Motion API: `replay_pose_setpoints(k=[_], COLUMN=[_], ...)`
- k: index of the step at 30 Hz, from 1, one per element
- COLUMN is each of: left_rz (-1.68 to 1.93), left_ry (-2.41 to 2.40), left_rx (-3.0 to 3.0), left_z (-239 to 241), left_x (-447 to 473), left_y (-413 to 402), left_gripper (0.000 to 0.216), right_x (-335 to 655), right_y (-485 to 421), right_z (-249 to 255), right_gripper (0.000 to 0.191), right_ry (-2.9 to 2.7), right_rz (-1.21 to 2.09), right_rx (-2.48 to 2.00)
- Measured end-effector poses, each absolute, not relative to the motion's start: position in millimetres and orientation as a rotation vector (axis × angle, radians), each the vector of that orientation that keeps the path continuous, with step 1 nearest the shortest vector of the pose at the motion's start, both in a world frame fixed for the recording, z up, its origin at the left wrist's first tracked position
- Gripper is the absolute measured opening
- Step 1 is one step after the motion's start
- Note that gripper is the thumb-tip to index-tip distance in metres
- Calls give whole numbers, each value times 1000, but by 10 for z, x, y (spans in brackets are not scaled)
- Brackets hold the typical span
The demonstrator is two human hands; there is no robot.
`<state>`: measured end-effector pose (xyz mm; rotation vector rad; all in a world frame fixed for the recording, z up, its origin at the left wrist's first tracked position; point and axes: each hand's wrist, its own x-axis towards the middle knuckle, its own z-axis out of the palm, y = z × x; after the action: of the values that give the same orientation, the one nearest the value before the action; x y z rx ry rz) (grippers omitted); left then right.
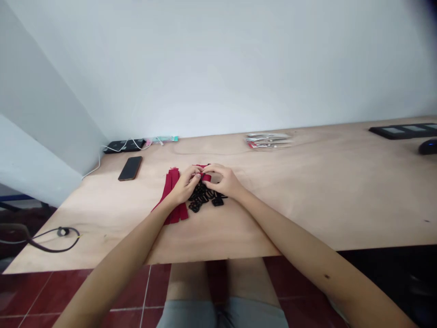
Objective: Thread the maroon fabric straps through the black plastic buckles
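Closely pinched: a red fabric strip (205,176) held by the left hand (186,184) and the right hand (223,180) above black plastic buckles (205,199)

Grey shorts (221,314) are seen at the bottom of the view, over a red tiled floor (126,291). Beyond them, both bare forearms reach onto a plywood table (211,253). Both hands are curled narrow, with their fingertips brought together on the red fabric strip. The grip itself is hidden by the fingers, and a buckle may also be held there, though that cannot be told. For work this small, the fingertips are best kept close together and just clear of the loose buckles heaped beneath them. A stack of red strips (175,196) is laid just beside the left hand, partly hidden by it. A coiled black cable (56,239) lies well to the left, and a dark phone (130,168) lies farther on. Along the far side, a black charger (124,146) and silver-and-red packets (268,140) are placed near the wall (218,68). A black pad (404,131) and a mouse (426,146) are cut off by the right edge.
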<state>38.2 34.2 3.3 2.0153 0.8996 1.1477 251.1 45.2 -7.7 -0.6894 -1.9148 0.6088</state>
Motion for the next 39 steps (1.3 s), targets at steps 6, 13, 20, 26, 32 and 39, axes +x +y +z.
replay_pose_setpoints(k=[6,13,20,26,32,39], left_rz=[1134,1280,1351,1517,1271,689], left_ry=[866,1074,1169,1326,1472,1626], left_rx=[1979,1943,1757,1687,1868,2281], left_z=[49,47,-8,36,288,208], left_x=[401,264,239,138,-233,-474], left_y=[322,411,471,511,512,156], left_gripper=[30,32,31,21,17,17], right_x=[2494,2514,2661,2756,2724,2727], right_y=[440,438,693,856,887,802], right_z=[-85,-46,-183,-325,-369,-373], right_gripper=[34,32,36,19,12,25], right_ry=[-1901,-1787,-1753,-1894,-2076,-2190], right_rz=[627,583,603,523,345,285], right_rx=[-679,-751,-877,-962,-1005,-1132])
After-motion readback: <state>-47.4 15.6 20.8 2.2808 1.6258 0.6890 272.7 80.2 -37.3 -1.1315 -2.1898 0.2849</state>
